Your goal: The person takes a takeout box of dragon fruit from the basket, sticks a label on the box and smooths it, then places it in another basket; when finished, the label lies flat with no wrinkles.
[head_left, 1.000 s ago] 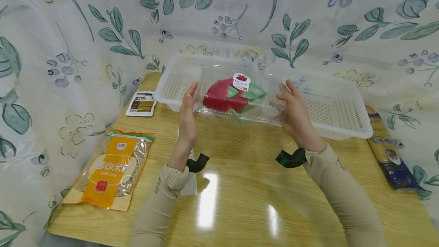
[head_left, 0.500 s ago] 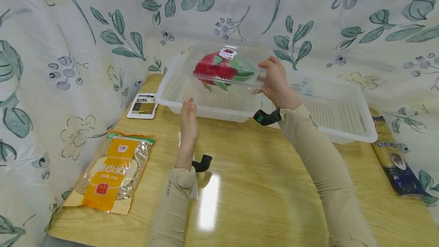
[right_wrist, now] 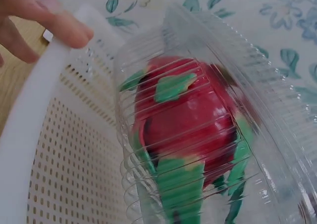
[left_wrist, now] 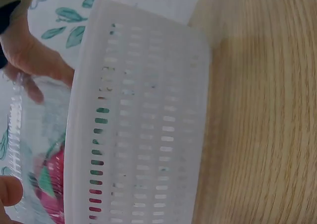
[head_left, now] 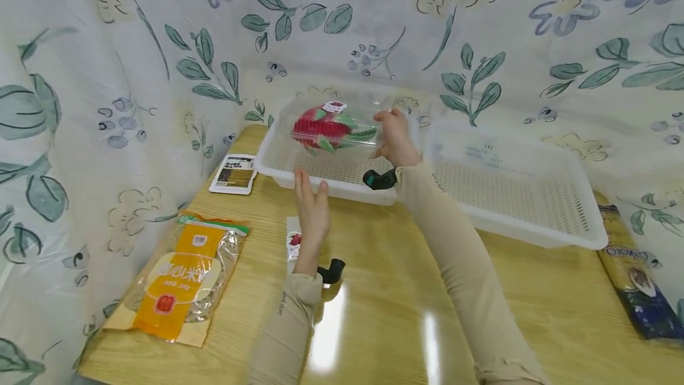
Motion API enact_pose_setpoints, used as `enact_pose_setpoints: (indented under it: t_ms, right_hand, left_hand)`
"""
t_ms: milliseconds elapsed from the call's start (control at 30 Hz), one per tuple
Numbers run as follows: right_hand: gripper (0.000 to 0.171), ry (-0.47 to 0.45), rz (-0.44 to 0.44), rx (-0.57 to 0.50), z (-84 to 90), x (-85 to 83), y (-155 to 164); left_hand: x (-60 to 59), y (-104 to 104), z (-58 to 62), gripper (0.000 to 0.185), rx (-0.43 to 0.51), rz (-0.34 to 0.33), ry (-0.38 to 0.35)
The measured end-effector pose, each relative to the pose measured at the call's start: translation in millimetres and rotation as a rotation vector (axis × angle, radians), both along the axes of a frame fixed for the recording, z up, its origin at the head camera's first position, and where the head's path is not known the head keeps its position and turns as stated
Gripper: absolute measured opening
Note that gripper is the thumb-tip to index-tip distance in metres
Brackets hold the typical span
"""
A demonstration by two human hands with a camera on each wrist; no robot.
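Fingers [head_left: 386, 119] of right hand [head_left: 394, 138] seemingly grip clamshell [head_left: 333, 126] end.

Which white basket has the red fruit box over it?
The left basket, nearest the black-and-yellow card. The right hand holds the clear fruit box above it; the right basket has nothing over it.

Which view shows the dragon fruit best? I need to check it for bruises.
The right wrist view: the dragon fruit fills the frame inside its clear box. The head view shows it small; the left wrist view shows only a sliver behind the basket.
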State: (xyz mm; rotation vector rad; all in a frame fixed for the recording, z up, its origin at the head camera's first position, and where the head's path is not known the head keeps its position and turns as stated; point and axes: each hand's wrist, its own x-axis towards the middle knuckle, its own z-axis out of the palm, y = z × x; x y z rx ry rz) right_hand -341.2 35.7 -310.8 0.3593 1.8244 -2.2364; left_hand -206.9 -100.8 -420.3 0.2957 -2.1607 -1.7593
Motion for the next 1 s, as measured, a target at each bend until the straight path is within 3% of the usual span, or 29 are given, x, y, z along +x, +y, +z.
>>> enact_pose_setpoints:
  t_ms: [267,467,600,767,900,1000]
  right_hand:
    - [0.073,-0.039,0.037,0.096,-37.6,-9.4,-6.0]
    - [0.066,-0.061,0.079,0.141,-54.9,-17.5,-10.5]
    - [0.059,-0.059,0.185,0.234,-57.8,-19.2,-7.7]
    - [0.063,-0.056,0.299,0.34,-52.2,-19.3,-4.5]
    - [0.068,-0.133,0.338,0.367,-45.7,-17.9,-2.4]
    - [0.07,-0.163,0.376,0.448,-43.2,-16.2,-0.8]
  left_hand:
    - [2.0,8.0,-12.6,0.068,-0.145,0.077,-0.037]
    - [-2.5,5.0,-9.0,0.07,-0.157,0.082,-0.028]
    - [-4.4,3.6,-5.0,0.071,-0.145,0.077,-0.012]
    - [-5.6,2.9,-3.1,0.072,-0.14,0.073,-0.03]
    - [-5.9,2.9,-3.7,0.073,-0.136,0.068,-0.034]
    - [-5.9,3.8,-4.7,0.072,-0.126,0.068,-0.031]
